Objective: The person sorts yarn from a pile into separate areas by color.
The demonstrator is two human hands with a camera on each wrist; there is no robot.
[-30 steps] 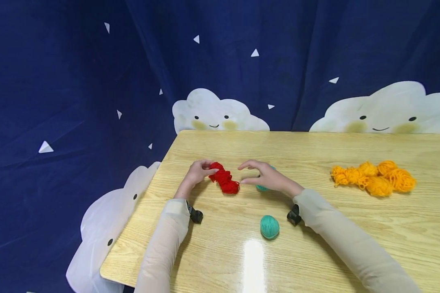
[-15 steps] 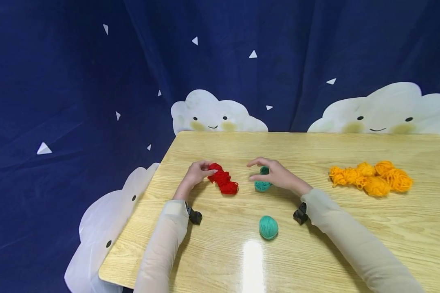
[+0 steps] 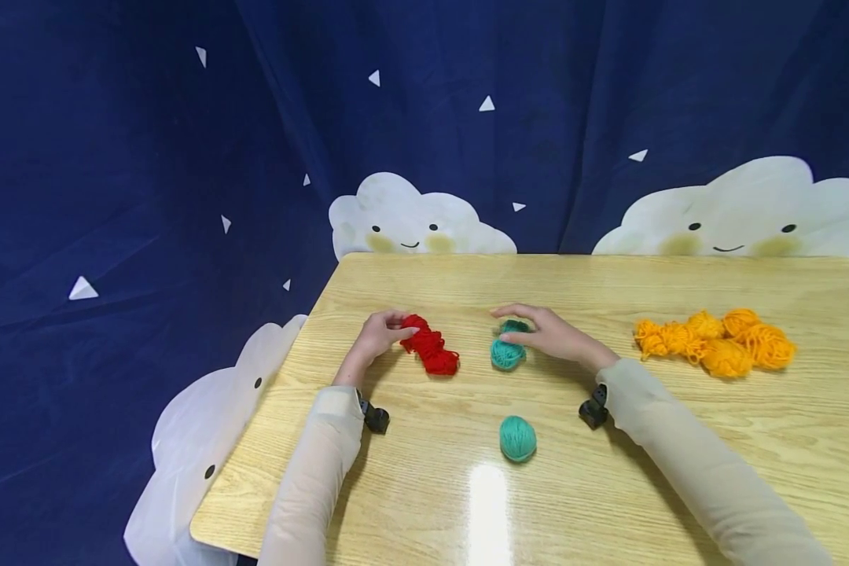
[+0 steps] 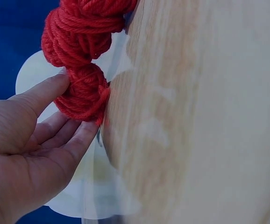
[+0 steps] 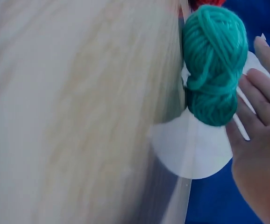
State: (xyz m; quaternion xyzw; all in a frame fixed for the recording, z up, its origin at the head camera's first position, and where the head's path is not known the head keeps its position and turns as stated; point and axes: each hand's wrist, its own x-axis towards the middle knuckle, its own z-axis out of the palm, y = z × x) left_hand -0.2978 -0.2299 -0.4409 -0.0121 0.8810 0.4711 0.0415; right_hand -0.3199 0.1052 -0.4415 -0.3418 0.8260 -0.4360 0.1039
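Note:
On the left side of the wooden table lies a red yarn skein (image 3: 430, 346), lumpy and bound in sections. My left hand (image 3: 378, 333) pinches its far-left end. In the left wrist view the thumb (image 4: 51, 88) presses one side of the red yarn (image 4: 86, 91) and the fingers lie along the other. To the right, my right hand (image 3: 555, 336) is beside a teal yarn bundle (image 3: 507, 354), its thumb overlapping the bundle in the head view. The right wrist view shows extended fingers (image 5: 261, 95) next to this teal yarn (image 5: 214, 56), not curled round it.
A round teal yarn ball (image 3: 518, 439) sits nearer the front of the table (image 3: 424, 487). Several orange yarn bundles (image 3: 729, 358) lie in a group at the right. A dark blue curtain (image 3: 439, 102) with white clouds hangs behind the table.
My right hand has moved right, away from the red skein, uncovering more of the teal bundle. My left hand stays at the red skein's end.

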